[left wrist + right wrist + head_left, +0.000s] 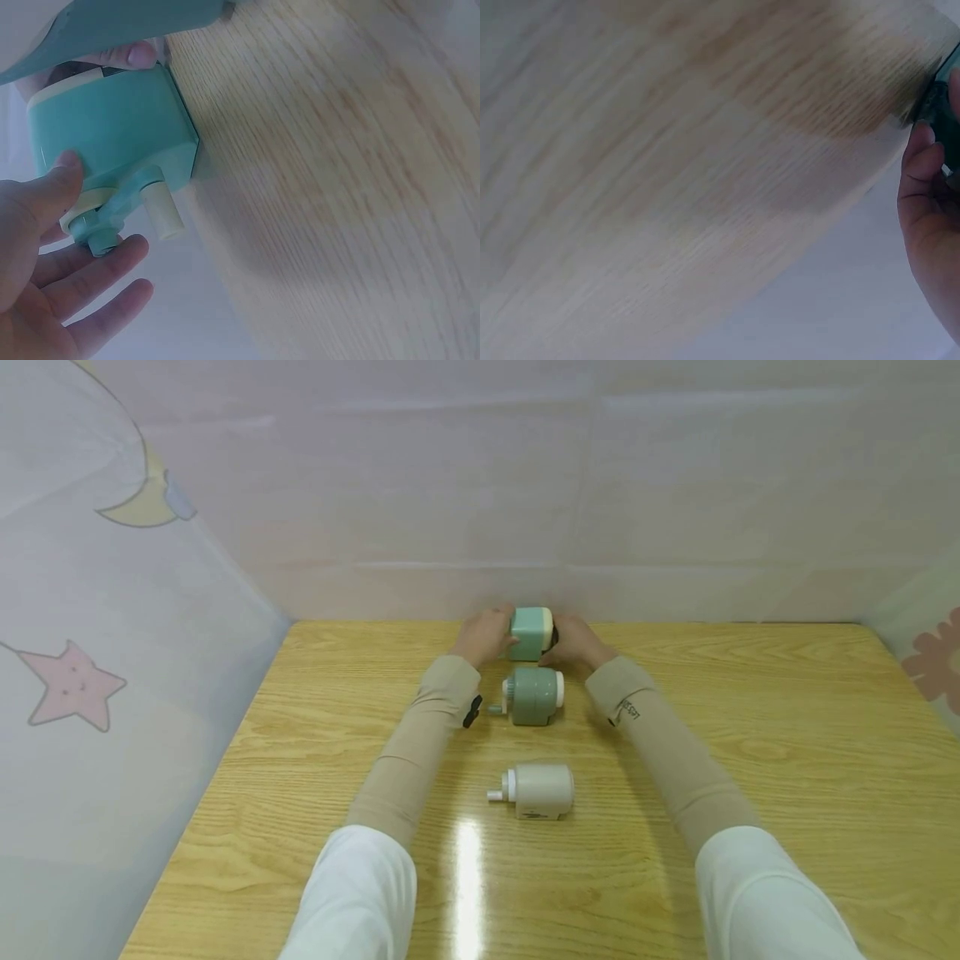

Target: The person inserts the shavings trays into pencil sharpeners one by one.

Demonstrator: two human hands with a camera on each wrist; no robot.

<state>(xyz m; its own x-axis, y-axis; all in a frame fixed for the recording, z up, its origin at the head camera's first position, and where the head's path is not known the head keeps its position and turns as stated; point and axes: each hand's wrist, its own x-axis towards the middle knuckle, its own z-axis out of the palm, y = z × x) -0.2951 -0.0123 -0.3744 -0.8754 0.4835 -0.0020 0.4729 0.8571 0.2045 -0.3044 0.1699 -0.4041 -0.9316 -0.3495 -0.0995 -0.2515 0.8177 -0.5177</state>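
Observation:
A turquoise crank pencil sharpener (528,633) with a cream end stands at the far edge of the table, between both hands. My left hand (486,633) holds its crank side; in the left wrist view the thumb lies on the turquoise body and the fingers spread behind the crank handle (162,211). From the other side my right hand (576,642) grips the cream end, its fingers curled near the base. In the right wrist view the sharpener is mostly cut off. Just nearer stands a dark green pencil sharpener (534,695), crank to the left.
A beige pencil sharpener (543,789) stands closer to me, in line with the others, crank to the left. The wooden table (787,760) meets a pale wall covering (420,510) at its far edge.

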